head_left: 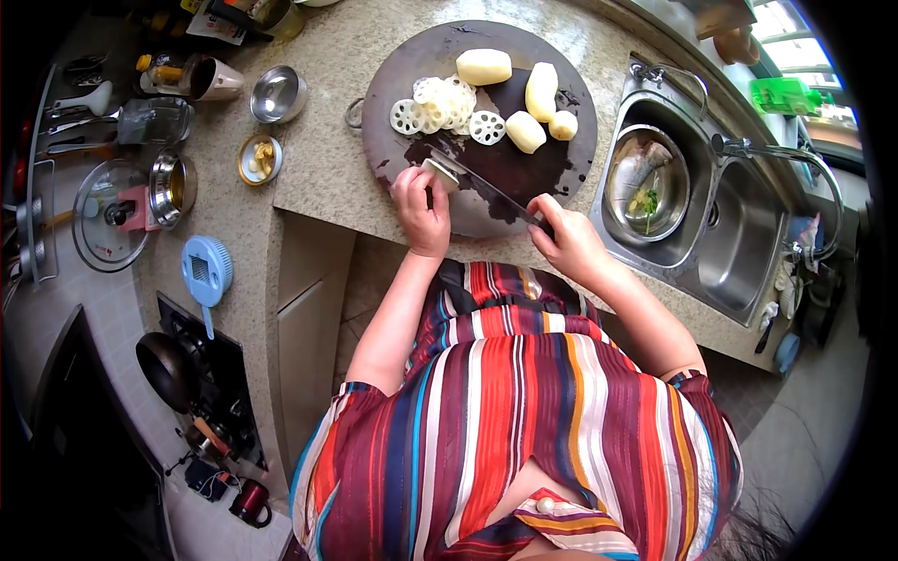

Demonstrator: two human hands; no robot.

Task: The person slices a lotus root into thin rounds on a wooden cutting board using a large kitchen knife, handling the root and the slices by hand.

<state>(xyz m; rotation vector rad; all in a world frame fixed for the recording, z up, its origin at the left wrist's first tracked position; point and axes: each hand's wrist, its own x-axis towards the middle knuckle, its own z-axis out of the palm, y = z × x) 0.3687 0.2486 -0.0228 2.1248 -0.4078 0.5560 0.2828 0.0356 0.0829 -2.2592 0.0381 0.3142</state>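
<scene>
Two hands on the work, board taken as the clock, 12 farthest from you. Your left hand (421, 208) pinches a pale piece (441, 175) at about 7 on the board (416, 61); your right hand (559, 238), at 5, is closed round the handle of the knife (488, 189), blade running up toward 10. Blade–piece contact: cannot tell.

Risks (judged): your left fingertips sit close to the blade, so a slip on the small piece could cut you. Dark patches look wet; moisture could let the piece skid. The slices (435, 105) heaped at 10 could spread if the tip pushes into them. Roots (485, 66), at 12 to 3, look rounded and could roll if knocked.

Edges and room: the board's near rim, at 6, lies close to the counter (323, 201) edge, leaving little support toward you. Sink (686, 245) beyond 4. Barest wood: 4 to 5, and the far rim near 11. Off the board, a steel bowl (278, 94) at 9 to 10 limits leftward reach.
</scene>
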